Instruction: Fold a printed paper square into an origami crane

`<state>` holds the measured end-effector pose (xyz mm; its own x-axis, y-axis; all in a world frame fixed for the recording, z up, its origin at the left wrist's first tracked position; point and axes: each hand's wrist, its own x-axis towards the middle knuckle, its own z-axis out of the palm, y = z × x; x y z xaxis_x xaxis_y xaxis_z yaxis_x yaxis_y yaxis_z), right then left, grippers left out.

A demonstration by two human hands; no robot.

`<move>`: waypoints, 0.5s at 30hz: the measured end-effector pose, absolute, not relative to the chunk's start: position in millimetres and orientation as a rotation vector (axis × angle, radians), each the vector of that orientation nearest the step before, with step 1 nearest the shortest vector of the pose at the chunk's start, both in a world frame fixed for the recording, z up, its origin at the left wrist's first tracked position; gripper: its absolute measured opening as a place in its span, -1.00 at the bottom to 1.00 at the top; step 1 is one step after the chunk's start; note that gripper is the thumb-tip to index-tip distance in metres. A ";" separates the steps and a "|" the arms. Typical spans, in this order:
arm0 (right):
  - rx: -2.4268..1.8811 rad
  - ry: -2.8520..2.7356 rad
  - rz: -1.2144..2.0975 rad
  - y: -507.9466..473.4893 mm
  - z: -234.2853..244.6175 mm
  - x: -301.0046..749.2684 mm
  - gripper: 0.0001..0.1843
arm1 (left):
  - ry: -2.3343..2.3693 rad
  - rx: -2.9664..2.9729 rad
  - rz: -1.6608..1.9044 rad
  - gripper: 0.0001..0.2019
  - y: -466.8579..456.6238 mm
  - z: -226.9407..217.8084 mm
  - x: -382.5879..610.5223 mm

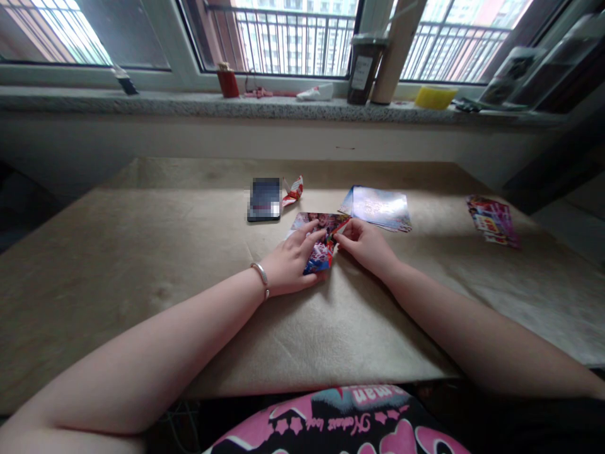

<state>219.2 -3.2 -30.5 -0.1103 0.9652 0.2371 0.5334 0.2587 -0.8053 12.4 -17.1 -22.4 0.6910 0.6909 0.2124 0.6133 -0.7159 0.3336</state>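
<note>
A colourful printed picture sheet (319, 257) lies on the table in front of me. My left hand (293, 260), with a silver bracelet at the wrist, rests on it with fingers spread flat. At the sheet's right edge, my right hand (366, 246) is closed, thumb and fingertips pinching a raised red-and-white strip or fold. Whether that strip belongs to the sheet I cannot tell. Just behind the right hand is a stack of glossy picture sheets (382, 207). A crumpled red-and-white wrapper (293, 191) sits behind the left hand.
A dark, phone-like device (265, 198), partly blurred out, lies beside the wrapper. Small printed packets or cards (494, 222) overlap on the right of the beige-covered table (165, 252). The windowsill holds a dark jar (363, 69), a red container (227, 82) and a yellow sponge-like block (435, 97).
</note>
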 end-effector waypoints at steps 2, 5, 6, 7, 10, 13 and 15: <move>-1.427 -1.771 0.674 -1.0 -31.3 221.2 -0.81 | 1.031 2.718 0.359 -0.38 -18.3 -19.7 13.4; -1.501 -1.811 0.644 2.6 -33.1 223.2 -0.76 | 1.018 2.815 0.224 -0.45 -18.7 -16.8 15.2; -1.512 -1.816 0.646 3.4 -33.5 223.4 -0.74 | 1.018 2.839 0.203 -0.44 -18.3 -16.4 15.7; -1.519 -1.819 0.651 4.0 -33.8 223.5 -0.74 | 1.018 2.857 0.191 -0.43 -17.6 -16.1 16.1; -1.526 -1.838 0.649 4.4 -33.3 223.1 -0.73 | 1.011 2.882 0.201 -0.44 -15.5 -15.8 16.6; -1.527 -1.863 0.642 3.9 -31.5 223.0 -0.75 | 1.019 2.887 0.237 -0.44 -14.8 -15.1 16.9; -1.526 -1.878 0.641 3.6 -30.0 223.1 -0.77 | 1.042 2.879 0.264 -0.43 -15.2 -14.2 17.4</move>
